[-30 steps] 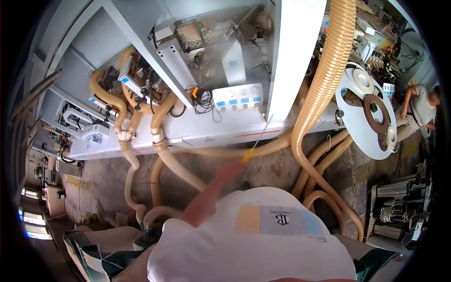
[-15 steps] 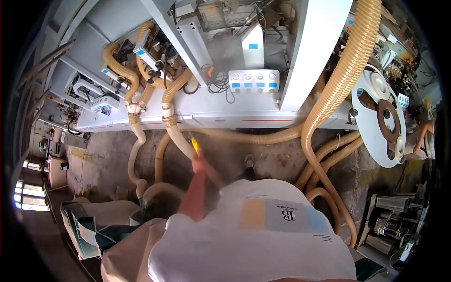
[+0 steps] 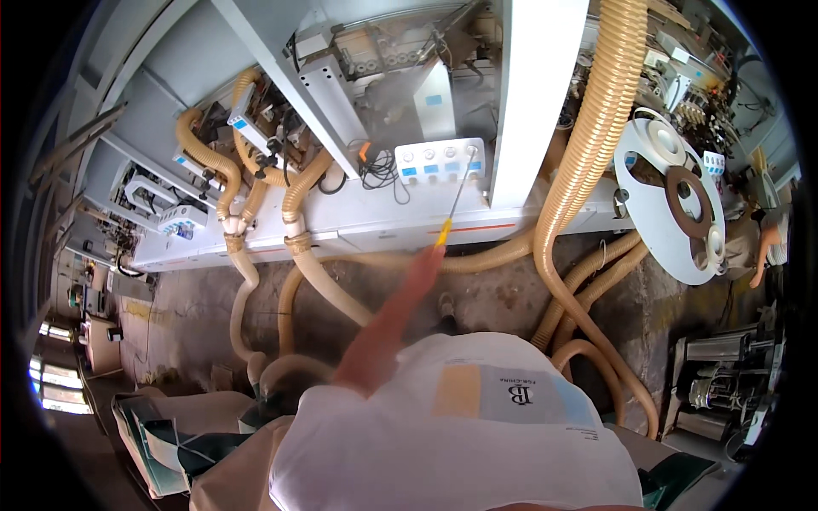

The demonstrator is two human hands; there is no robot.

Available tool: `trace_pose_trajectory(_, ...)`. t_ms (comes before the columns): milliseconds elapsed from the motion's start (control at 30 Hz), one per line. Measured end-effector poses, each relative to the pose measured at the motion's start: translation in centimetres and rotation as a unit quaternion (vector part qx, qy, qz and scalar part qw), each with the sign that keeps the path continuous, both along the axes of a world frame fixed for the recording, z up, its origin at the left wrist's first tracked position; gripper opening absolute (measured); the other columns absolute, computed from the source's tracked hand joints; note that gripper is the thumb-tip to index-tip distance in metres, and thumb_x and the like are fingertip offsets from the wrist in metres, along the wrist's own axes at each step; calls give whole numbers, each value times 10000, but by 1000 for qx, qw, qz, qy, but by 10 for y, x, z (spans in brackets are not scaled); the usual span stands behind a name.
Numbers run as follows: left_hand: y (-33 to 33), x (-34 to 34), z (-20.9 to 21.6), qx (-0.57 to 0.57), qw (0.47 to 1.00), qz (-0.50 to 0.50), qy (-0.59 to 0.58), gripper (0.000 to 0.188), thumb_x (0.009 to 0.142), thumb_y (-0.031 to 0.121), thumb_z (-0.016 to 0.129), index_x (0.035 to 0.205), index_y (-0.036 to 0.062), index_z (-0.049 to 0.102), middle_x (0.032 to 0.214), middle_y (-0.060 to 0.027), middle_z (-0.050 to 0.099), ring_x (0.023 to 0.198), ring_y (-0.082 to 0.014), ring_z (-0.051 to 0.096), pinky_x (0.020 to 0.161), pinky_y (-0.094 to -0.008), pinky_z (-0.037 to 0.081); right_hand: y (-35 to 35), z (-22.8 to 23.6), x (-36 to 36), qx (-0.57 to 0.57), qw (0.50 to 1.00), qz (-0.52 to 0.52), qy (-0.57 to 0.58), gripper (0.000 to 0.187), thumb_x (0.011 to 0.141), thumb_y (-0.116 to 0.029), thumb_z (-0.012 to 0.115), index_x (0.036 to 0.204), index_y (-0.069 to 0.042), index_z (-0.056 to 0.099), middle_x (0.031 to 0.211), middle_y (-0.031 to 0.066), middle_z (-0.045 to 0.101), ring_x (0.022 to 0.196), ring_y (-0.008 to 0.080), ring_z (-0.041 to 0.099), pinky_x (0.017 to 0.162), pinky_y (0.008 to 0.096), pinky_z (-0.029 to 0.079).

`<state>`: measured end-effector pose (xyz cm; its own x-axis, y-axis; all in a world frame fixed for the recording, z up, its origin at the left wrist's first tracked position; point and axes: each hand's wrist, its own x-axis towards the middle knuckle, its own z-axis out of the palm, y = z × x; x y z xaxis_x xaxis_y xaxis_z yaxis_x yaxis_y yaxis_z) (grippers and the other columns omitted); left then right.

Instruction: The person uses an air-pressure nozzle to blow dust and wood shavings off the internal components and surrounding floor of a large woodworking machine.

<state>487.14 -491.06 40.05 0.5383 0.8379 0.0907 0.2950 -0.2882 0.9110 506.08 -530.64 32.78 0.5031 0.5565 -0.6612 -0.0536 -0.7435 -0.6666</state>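
Observation:
My left arm reaches forward and a little to the right from the white sleeve. My left hand [image 3: 427, 260] is closed around a tool with a yellow handle and a long thin metal shaft [image 3: 458, 198]; its exact kind is unclear. The tip of the shaft overlaps the right end of a white gauge panel [image 3: 440, 162], though whether it touches cannot be told. Several round gauges sit in a row on that panel, with blue labels below. Coiled dark cable [image 3: 378, 169] lies just left of the panel. My right hand is out of view.
A white machine bench [image 3: 375, 223] runs across in front. Ribbed tan hoses [image 3: 588, 128] hang at the right and trail over the floor. A white oval plate with rings [image 3: 652, 217] stands at the right. Another person's arm [image 3: 760, 255] shows at the far right. Cloth bags lie lower left.
My left hand has swung rightward and forward with the yellow-handled tool, from beside the hose to in front of the gauge panel. The view has shifted slightly.

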Motion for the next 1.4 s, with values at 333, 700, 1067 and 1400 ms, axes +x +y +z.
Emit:
trace_pose_trajectory(333, 21, -52, -51, -25, 977, 113, 179, 710, 960, 679, 413, 1142, 42, 668, 856, -153, 673, 845, -327, 667, 723, -464, 504, -23, -2, -9, -3, 999, -36, 3, 304, 931, -262, 663, 1141, -45, 693, 1062, 136, 717, 982, 237, 662, 870, 340, 522)
trace_pose_trajectory(700, 140, -33, -152, -103, 980, 167, 12, 579, 983, 605, 495, 1046, 49, 646, 566, 22, 422, 451, -105, 410, 423, -299, 341, -39, 0, -10, -21, 998, -66, 4, 298, 931, -256, 663, 1138, -45, 696, 1059, 137, 719, 979, 241, 663, 868, 340, 523)
trace_pose_trajectory(1067, 125, 61, 71, -125, 974, 135, -130, 472, 1035, 471, 461, 1078, 34, 634, 684, 3, 461, 620, -119, 422, 567, -318, 376, -42, 2, -13, -36, 996, -84, 11, 295, 929, -251, 664, 1135, -42, 698, 1058, 137, 720, 978, 245, 664, 866, 341, 524)
trace_pose_trajectory(1400, 26, 92, 43, 74, 987, -139, 27, 446, 1031, 458, 477, 1132, 56, 643, 766, -111, 609, 710, -274, 583, 677, -424, 474, -35, -20, -12, -16, 998, -57, 3, 310, 922, -254, 672, 1136, -29, 693, 1060, 132, 720, 984, 243, 664, 867, 344, 522)
